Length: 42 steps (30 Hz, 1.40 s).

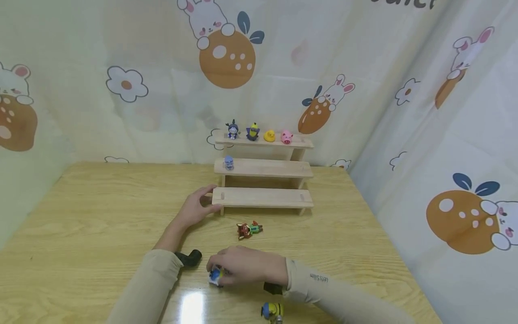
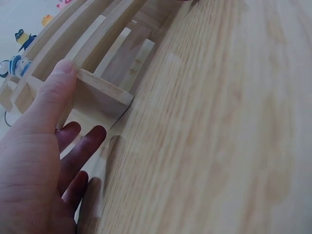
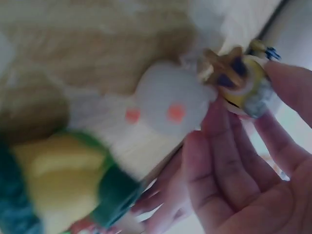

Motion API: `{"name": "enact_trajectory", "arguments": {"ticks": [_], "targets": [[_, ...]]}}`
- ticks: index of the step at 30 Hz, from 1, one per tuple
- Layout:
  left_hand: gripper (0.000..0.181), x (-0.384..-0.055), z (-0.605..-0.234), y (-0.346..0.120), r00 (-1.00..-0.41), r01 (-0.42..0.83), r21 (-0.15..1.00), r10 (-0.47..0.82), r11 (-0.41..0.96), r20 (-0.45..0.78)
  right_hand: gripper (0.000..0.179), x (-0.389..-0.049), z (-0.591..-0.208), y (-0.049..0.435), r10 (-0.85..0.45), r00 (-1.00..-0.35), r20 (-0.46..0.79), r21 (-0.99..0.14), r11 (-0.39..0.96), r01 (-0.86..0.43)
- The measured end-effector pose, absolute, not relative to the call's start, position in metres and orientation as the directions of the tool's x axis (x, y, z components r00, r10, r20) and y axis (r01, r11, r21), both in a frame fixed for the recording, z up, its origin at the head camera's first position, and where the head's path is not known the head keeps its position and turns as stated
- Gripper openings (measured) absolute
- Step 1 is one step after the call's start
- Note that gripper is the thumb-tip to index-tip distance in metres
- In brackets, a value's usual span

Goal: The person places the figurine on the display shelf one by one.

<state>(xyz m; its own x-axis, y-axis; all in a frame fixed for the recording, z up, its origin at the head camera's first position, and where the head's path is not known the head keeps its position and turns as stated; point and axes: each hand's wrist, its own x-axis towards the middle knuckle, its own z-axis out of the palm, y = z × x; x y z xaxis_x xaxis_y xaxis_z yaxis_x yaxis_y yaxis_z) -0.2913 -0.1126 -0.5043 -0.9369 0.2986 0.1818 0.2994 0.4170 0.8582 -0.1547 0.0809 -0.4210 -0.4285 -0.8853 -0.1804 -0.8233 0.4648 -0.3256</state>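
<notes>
My left hand (image 1: 197, 208) holds the left end of the lowest step of a three-tier wooden display shelf (image 1: 263, 197), thumb at the front corner and a finger at the back one. In the left wrist view the thumb (image 2: 61, 80) rests on the board's corner while the other fingers hang loosely below. Low over the table, my right hand (image 1: 244, 265) pinches a small toy figurine (image 1: 216, 275) showing blue and white. The right wrist view shows yellow, brown and grey on this figurine (image 3: 246, 85), beside a blurred white round shape with pink spots (image 3: 170, 100).
A fox figurine (image 1: 249, 230) in green lies before the shelf; a yellow-and-blue figurine (image 1: 273, 310) is near the front edge. On the top tier stand a dark blue figurine (image 1: 232, 129), a yellow-headed one (image 1: 252, 132), a duck (image 1: 269, 136) and a pig (image 1: 287, 137). A light blue figurine (image 1: 229, 163) stands mid-tier.
</notes>
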Motion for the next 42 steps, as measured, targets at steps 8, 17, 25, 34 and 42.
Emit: {"name": "enact_trajectory", "arguments": {"ticks": [8, 17, 25, 34, 42], "targets": [[0.076, -0.293, -0.505, -0.113, -0.935, 0.303, 0.854, 0.306, 0.424, 0.179, 0.04, -0.183, -0.407, 0.102, -0.728, -0.674, -0.125, -0.545, 0.618, -0.566], [0.077, -0.294, -0.507, -0.113, -0.934, 0.305, 0.864, 0.305, 0.4, 0.188, 0.046, -0.202, -0.403, 0.122, -0.592, -0.802, 0.078, -0.675, 0.56, -0.48], [0.076, -0.294, -0.507, -0.112, -0.929, 0.323, 0.855, 0.306, 0.405, 0.206, 0.049, -0.215, -0.403, 0.134, -0.478, -0.868, 0.133, -0.642, 0.626, -0.443], [0.079, -0.295, -0.507, -0.111, -0.934, 0.307, 0.856, 0.304, 0.415, 0.188, 0.03, -0.236, -0.398, 0.147, -0.399, -0.888, 0.228, -0.489, 0.742, -0.458], [0.079, -0.296, -0.508, -0.113, -0.936, 0.306, 0.858, 0.297, 0.413, 0.191, 0.03, -0.265, -0.378, 0.15, -0.365, -0.901, 0.234, -0.462, 0.774, -0.434]]}}
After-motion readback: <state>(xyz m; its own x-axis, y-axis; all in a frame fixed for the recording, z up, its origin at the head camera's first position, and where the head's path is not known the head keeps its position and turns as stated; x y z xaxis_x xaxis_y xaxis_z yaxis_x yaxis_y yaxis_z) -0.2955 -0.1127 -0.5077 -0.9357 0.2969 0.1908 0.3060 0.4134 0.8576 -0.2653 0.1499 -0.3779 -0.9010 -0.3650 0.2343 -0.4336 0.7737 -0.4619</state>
